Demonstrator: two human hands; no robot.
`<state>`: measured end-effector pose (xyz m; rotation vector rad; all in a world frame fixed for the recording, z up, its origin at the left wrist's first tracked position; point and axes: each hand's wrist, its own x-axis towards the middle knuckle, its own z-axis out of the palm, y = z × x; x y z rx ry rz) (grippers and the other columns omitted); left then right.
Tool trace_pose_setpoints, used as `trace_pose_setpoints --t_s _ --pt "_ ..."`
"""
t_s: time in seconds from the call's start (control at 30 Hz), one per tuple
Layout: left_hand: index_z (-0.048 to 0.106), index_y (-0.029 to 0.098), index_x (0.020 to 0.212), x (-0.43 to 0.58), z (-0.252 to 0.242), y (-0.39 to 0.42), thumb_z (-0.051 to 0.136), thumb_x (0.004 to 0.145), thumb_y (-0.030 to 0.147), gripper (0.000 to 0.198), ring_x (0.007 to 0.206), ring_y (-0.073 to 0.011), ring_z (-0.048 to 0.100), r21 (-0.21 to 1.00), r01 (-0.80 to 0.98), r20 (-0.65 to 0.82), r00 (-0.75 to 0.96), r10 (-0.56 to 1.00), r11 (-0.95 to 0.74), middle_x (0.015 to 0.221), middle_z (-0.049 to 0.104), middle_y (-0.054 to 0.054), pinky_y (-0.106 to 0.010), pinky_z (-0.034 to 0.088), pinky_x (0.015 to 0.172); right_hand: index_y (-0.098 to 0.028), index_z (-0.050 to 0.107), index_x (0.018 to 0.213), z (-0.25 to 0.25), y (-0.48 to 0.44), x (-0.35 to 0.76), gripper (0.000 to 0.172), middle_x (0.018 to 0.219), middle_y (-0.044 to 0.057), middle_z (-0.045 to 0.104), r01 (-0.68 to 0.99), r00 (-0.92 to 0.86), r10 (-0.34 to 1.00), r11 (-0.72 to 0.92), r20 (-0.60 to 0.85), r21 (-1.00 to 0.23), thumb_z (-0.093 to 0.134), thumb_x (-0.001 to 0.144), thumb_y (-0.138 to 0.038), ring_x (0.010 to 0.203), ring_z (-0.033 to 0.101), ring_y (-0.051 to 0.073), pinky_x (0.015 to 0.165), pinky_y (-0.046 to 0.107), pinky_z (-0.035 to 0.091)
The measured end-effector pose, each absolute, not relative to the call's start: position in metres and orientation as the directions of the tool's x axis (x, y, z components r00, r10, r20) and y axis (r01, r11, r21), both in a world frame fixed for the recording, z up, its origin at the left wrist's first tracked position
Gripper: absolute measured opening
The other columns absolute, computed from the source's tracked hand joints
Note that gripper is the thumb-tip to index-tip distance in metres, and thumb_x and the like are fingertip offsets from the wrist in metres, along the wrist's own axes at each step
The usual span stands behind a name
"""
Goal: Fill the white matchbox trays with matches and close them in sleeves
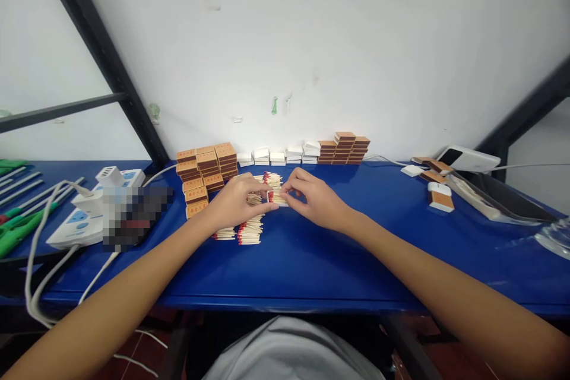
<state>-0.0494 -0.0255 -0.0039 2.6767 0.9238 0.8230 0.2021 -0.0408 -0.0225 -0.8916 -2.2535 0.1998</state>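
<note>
My left hand grips a small white tray between thumb and fingers, red-headed matches inside it. My right hand's fingertips pinch together at its other end; whether they hold a match, I cannot tell. Loose matches lie around my left hand on the blue table, stacked matchboxes beyond.

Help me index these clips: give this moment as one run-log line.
left hand: holding small white cardboard tray of red-tipped wooden matches | right hand: pinched at tray's right end | behind: stacked orange cardboard matchboxes
</note>
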Motion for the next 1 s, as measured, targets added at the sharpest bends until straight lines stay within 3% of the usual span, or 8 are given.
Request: trace_pose_setpoints --t_s 0.43,0.67,0.77,0.87,0.93,1.0 --pt "0.081 0.023 0.102 -0.048 -0.004 -0.027 0.079 0.093 0.051 0.030 0.081 -0.0209 0.059 0.334 0.497 0.444 0.666 0.599 -0.801 0.080 0.071 -0.002 -0.033 0.044 0.078 -0.020 0.069 0.098 -0.022 -0.042 0.201 0.008 0.103 0.006 0.060 0.553 -0.500 0.674 0.732 0.544 -0.399 0.063 0.102 -0.022 0.079 0.057 0.016 0.074 0.032 0.048" --pt "0.082 0.025 0.111 -0.049 -0.006 -0.027 0.075 0.096 0.055 0.034 0.086 -0.0224 0.062 0.322 0.512 0.437 0.667 0.604 -0.797 0.083 0.074 -0.003 -0.034 0.047 0.079 -0.021 0.071 0.094 -0.017 -0.045 0.199 0.013 0.101 0.006 0.062 0.551 -0.482 0.678 0.727 0.555 -0.409 0.063 0.102 -0.028 0.079 0.058 0.016 0.073 0.032 0.049" --pt "0.082 0.024 0.107 -0.050 -0.005 -0.027 0.076 0.095 0.055 0.034 0.083 -0.0220 0.062 0.328 0.537 0.455 0.632 0.628 -0.777 0.082 0.073 -0.004 -0.034 0.047 0.077 -0.021 0.072 0.091 -0.001 -0.026 0.221 0.019 0.093 0.006 0.066 0.623 -0.410 0.697 0.685 0.588 -0.378 0.063 0.102 -0.035 0.079 0.061 0.019 0.075 0.035 0.049" --pt "0.081 0.023 0.101 -0.049 -0.005 -0.027 0.078 0.093 0.054 0.032 0.084 -0.0220 0.064 0.341 0.552 0.483 0.591 0.646 -0.761 0.084 0.074 -0.004 -0.033 0.049 0.076 -0.020 0.071 0.086 0.022 0.010 0.263 0.023 0.087 0.008 0.069 0.823 -0.017 0.793 0.357 0.609 -0.442 0.065 0.098 -0.038 0.080 0.063 0.023 0.076 0.038 0.048" --pt "0.081 0.023 0.101 -0.049 -0.006 -0.027 0.077 0.094 0.052 0.030 0.085 -0.0223 0.064 0.339 0.561 0.496 0.576 0.650 -0.755 0.086 0.075 -0.004 -0.034 0.049 0.076 -0.018 0.073 0.094 0.034 0.038 0.293 0.027 0.100 0.013 0.072 0.889 0.239 0.762 0.078 0.602 -0.452 0.068 0.094 -0.044 0.091 0.064 0.027 0.081 0.040 0.048" --pt "0.081 0.024 0.104 -0.049 -0.006 -0.027 0.078 0.094 0.052 0.030 0.087 -0.0226 0.065 0.339 0.570 0.503 0.563 0.656 -0.748 0.088 0.076 -0.004 -0.034 0.050 0.077 -0.014 0.072 0.109 0.039 0.061 0.315 0.043 0.115 0.020 0.070 0.911 0.325 0.738 -0.076 0.592 -0.406 0.067 0.092 -0.052 0.106 0.063 0.031 0.087 0.042 0.048"
